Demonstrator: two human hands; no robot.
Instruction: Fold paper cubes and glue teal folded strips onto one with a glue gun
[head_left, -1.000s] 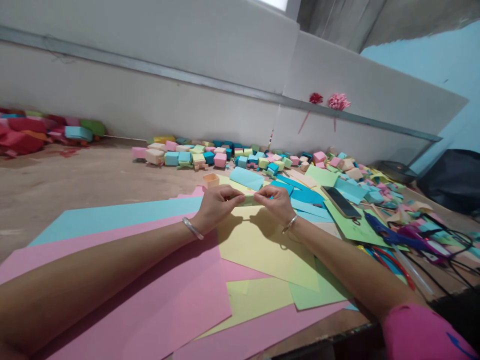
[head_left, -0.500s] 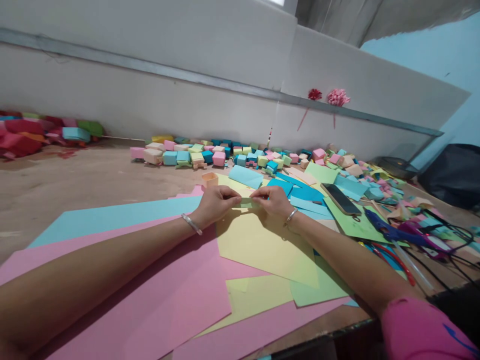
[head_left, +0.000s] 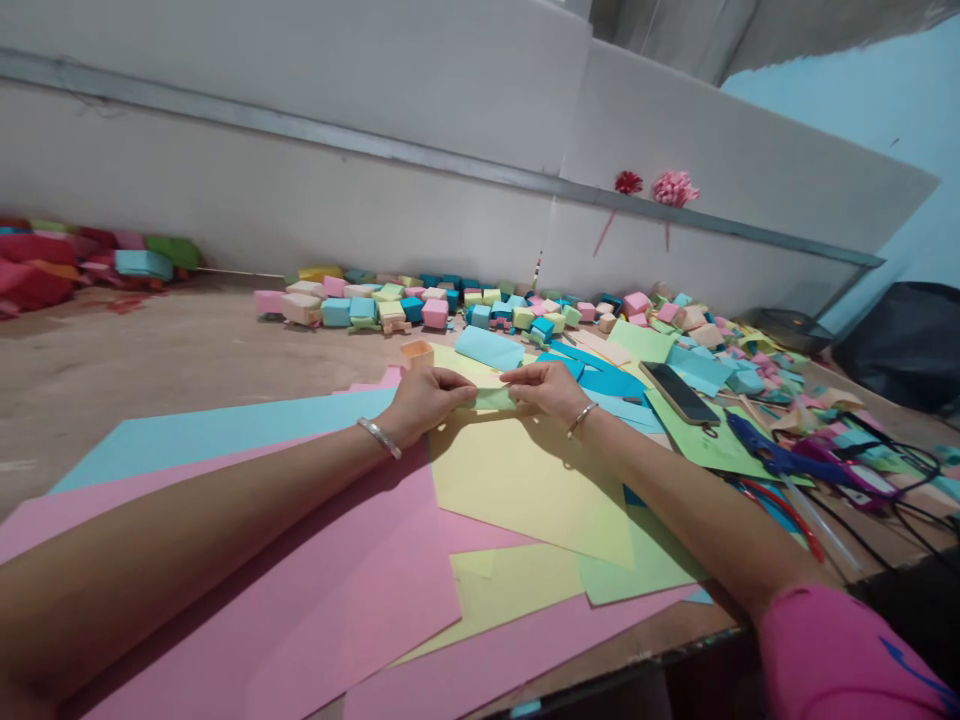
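A narrow strip of light green paper (head_left: pixel 493 399) is stretched level between my two hands. My left hand (head_left: pixel 427 402) pinches its left end between thumb and fingers. At the other end, the thumb and fingers of my right hand (head_left: pixel 551 392) close on the strip. Beneath them lies a pale yellow sheet (head_left: pixel 525 490), on top of pink paper (head_left: pixel 337 570) and a light blue sheet (head_left: pixel 225 440). Just behind my left hand stands a small peach open paper box (head_left: pixel 417 352). A curled light blue piece of paper (head_left: pixel 489 348) lies beyond the strip.
Many small folded paper boxes (head_left: pixel 435 314) line the wall. To the right are a phone (head_left: pixel 679 392), a blue glue gun (head_left: pixel 780 455) with black cables (head_left: pixel 911 470), red-handled pliers or scissors (head_left: pixel 795 520) and paper scraps. Red paper pieces (head_left: pixel 37 280) sit far left.
My right hand's fingers have shifted slightly outward, so more of the green strip shows between the hands. The view has tilted a little; both hands stay over the yellow sheet.
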